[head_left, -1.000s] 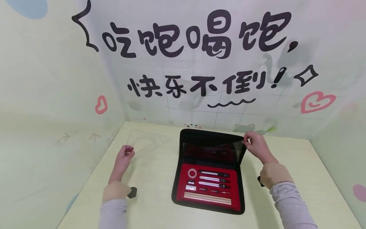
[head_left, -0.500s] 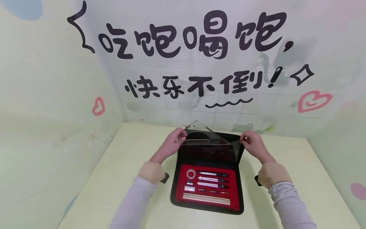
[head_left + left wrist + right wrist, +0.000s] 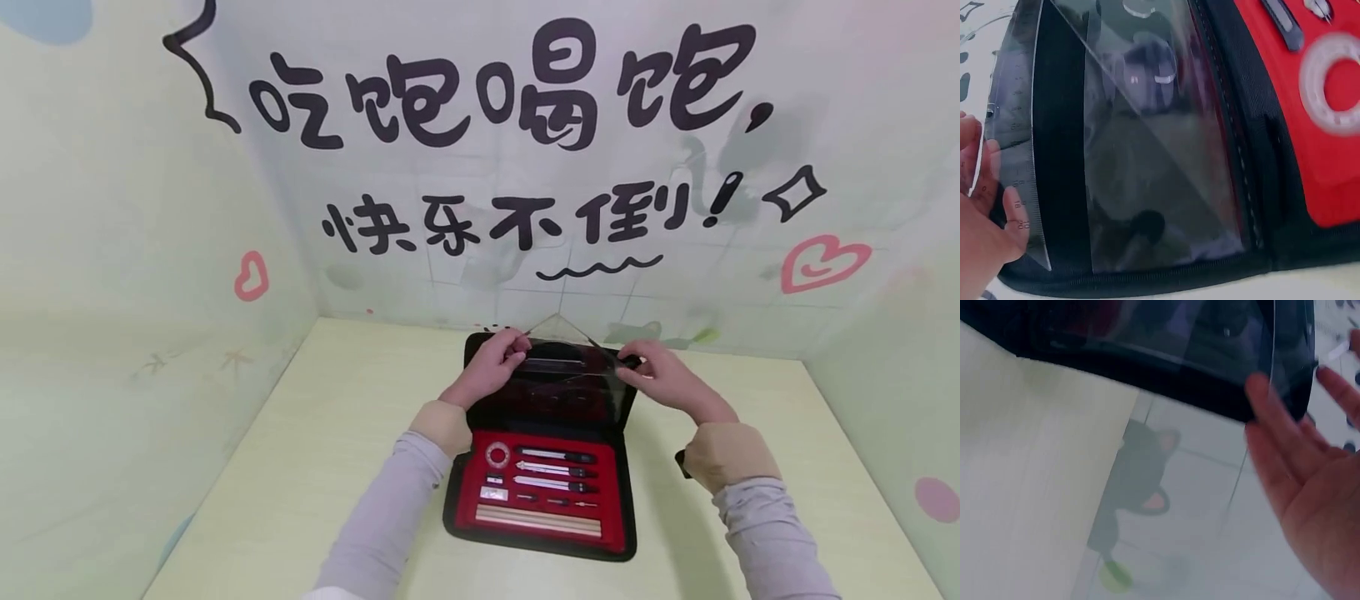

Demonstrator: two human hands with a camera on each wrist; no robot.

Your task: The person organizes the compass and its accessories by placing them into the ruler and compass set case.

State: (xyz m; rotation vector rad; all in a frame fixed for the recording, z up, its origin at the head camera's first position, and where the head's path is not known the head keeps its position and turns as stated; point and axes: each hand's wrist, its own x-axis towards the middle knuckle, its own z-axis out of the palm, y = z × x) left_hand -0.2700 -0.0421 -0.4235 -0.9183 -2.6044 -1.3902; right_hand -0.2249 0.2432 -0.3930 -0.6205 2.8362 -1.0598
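Note:
A black zip case [image 3: 551,552] lies unfolded on the table, its lid raised at the back. My left hand [image 3: 491,367] pinches a clear plastic set square [image 3: 1019,131] with printed scales, held across the upper part of the lid. One corner of it points up past the lid's top edge. Below it, a transparent pocket [image 3: 1147,194] lines the lid's inner side. My right hand [image 3: 667,379] holds the lid's upper right corner between thumb and fingers. In the right wrist view, its fingers [image 3: 1263,403] straddle the lid's edge, close to the clear sheet's edge.
The red tray [image 3: 543,458] in the case's lower half holds a ring-shaped template [image 3: 497,455], compasses [image 3: 555,470], a sharpener [image 3: 495,479], an eraser [image 3: 493,493] and wooden pencils [image 3: 537,521]. A printed wall sheet [image 3: 442,292] stands behind the table [image 3: 360,483].
My left hand has brought the set square from the table's left side rightward over the lid. My right hand stays at the lid's corner, its fingers shifted slightly inward.

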